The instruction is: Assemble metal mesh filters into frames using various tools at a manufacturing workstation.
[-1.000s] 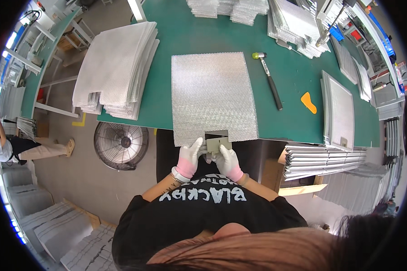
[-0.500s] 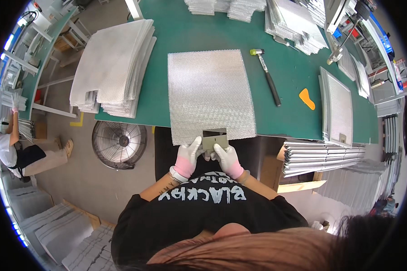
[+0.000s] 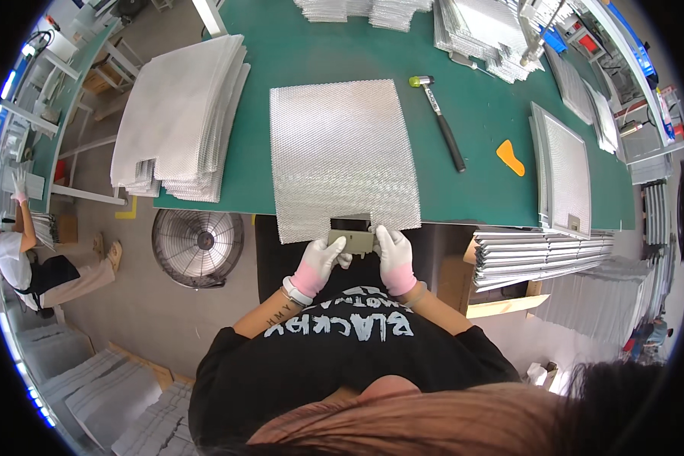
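A silver mesh panel (image 3: 342,144) lies on the green table, its near edge jutting past the table edge. In that edge is a rectangular notch. At the notch is a small grey-green rectangular piece (image 3: 351,242), flat and with small marks on its face. My left hand (image 3: 321,258), in a white and pink glove, pinches the piece's left end with the thumb on top. My gloved right hand (image 3: 394,258) is closed at its right end, fingertips against the notch's right corner. Whether the piece touches the mesh all along is unclear.
A rubber-headed hammer (image 3: 444,129) and an orange scraper (image 3: 511,158) lie right of the panel. Mesh stacks stand left (image 3: 178,114) and at the back (image 3: 482,34). Framed panels (image 3: 562,171) lean at the right. A floor fan (image 3: 199,245) stands below; a co-worker (image 3: 30,258) is far left.
My right hand has shifted from the front of the grey-green piece to its right end and the notch corner. The piece is now more exposed. The whole view has shifted slightly.
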Available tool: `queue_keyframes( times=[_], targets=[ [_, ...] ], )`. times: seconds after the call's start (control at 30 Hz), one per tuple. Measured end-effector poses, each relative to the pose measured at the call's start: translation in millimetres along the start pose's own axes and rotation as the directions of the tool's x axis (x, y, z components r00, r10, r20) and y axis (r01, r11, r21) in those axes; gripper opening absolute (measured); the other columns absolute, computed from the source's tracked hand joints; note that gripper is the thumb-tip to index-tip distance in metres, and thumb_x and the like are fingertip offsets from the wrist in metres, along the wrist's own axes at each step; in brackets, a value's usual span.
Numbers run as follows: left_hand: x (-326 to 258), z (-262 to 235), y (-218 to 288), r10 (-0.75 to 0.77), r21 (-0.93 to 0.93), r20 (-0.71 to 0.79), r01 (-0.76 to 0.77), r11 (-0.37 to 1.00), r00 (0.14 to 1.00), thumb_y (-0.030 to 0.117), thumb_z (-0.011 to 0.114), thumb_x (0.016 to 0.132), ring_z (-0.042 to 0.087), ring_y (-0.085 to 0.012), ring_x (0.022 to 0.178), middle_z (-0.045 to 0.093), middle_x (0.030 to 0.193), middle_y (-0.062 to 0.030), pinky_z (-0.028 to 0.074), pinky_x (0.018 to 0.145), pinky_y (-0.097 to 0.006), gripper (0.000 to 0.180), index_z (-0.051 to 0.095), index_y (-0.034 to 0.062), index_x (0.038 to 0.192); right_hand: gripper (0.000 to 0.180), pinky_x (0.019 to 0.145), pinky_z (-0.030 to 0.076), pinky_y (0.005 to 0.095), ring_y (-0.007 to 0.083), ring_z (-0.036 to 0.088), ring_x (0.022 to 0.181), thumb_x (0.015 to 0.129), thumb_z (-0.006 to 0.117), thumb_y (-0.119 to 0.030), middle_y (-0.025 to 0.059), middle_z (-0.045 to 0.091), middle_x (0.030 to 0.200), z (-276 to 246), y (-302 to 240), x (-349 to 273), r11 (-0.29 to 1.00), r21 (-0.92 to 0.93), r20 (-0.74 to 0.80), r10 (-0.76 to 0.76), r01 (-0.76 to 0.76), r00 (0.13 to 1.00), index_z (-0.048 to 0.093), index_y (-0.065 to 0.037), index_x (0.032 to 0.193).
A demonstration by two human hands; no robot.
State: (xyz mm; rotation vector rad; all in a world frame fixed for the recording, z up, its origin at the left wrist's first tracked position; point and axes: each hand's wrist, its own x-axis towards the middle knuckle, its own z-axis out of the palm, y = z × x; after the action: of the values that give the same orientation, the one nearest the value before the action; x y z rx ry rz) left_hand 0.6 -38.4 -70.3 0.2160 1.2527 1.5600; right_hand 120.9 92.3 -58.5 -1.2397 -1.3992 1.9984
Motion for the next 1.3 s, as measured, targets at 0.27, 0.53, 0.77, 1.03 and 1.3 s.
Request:
queue_keyframes(
  times=[0.27, 0.53, 0.77, 1.03, 1.3],
  targets=[
    [-20, -9, 28, 0.048, 0.069, 0.44, -0.088, 0.994, 0.897, 0.034, 0.047, 0.104, 0.061, -0.0212, 0.113, 0.058, 0.124, -0.01, 0.054, 0.088, -0.035, 0.049, 0.043, -0.0033, 0.136, 0.033, 0.078, 0.053, 0.0303, 0.0128, 0.063, 0.083, 0.099, 0.058, -0.028, 0.0077, 0.066, 0.089, 1, 9, -1, 0.992, 0.119, 0.122, 0.017, -0.032, 0.992, 0.061, 0.005, 0.101],
    [57, 14, 155, 0.257, 0.736, 0.658, -0.677, -0.022, 0.707, 0.04, 0.067, 0.084, 0.057, -0.0374, 0.12, 0.059, 0.13, -0.0189, 0.043, 0.104, -0.047, 0.054, 0.061, 0.0128, 0.131, 0.043, 0.059, 0.048, 0.0263, 0.0125, 0.058, 0.063, 0.105, 0.04, -0.037, 0.0063, 0.064, 0.077, 9, 19, 0, 0.996, 0.071, 0.398, 0.013, -0.045, 0.917, 0.062, 0.0, 0.102],
    [75, 65, 102, 0.169, 0.695, 0.685, -0.566, -0.443, 0.709, 0.055, 0.062, 0.083, 0.028, -0.0477, 0.139, 0.036, 0.15, -0.021, 0.018, 0.113, -0.064, 0.07, 0.048, 0.0201, 0.143, 0.037, 0.071, 0.052, 0.0282, 0.0136, 0.062, 0.081, 0.104, 0.038, -0.024, 0.0073, 0.065, 0.096, -25, 25, -14, 0.926, 0.13, -0.211, -0.324, 0.355, 0.922, 0.061, 0.003, 0.113],
    [53, 73, 91, 0.275, 0.781, 0.606, -0.49, -0.388, 0.747, 0.044, 0.064, 0.084, 0.032, -0.049, 0.135, 0.04, 0.146, -0.0213, 0.02, 0.112, -0.065, 0.064, 0.05, 0.0165, 0.14, 0.018, 0.074, 0.05, 0.0252, 0.0061, 0.058, 0.083, 0.099, 0.057, -0.019, -0.0007, 0.064, 0.091, -50, -1, 8, 0.99, 0.124, 0.046, -0.068, 0.062, 0.997, 0.065, -0.003, 0.101],
    [40, 78, 87, 0.233, 0.776, 0.604, -0.496, -0.39, 0.762, 0.043, 0.063, 0.085, 0.033, -0.0469, 0.135, 0.041, 0.146, -0.0212, 0.02, 0.112, -0.062, 0.062, 0.05, 0.0165, 0.14, 0.014, 0.076, 0.049, 0.0245, 0.0073, 0.059, 0.086, 0.096, 0.061, -0.014, -0.0003, 0.064, 0.095, -26, 17, 2, 0.859, 0.474, -0.198, -0.11, 0.193, 0.974, 0.066, -0.003, 0.104]
  ],
)
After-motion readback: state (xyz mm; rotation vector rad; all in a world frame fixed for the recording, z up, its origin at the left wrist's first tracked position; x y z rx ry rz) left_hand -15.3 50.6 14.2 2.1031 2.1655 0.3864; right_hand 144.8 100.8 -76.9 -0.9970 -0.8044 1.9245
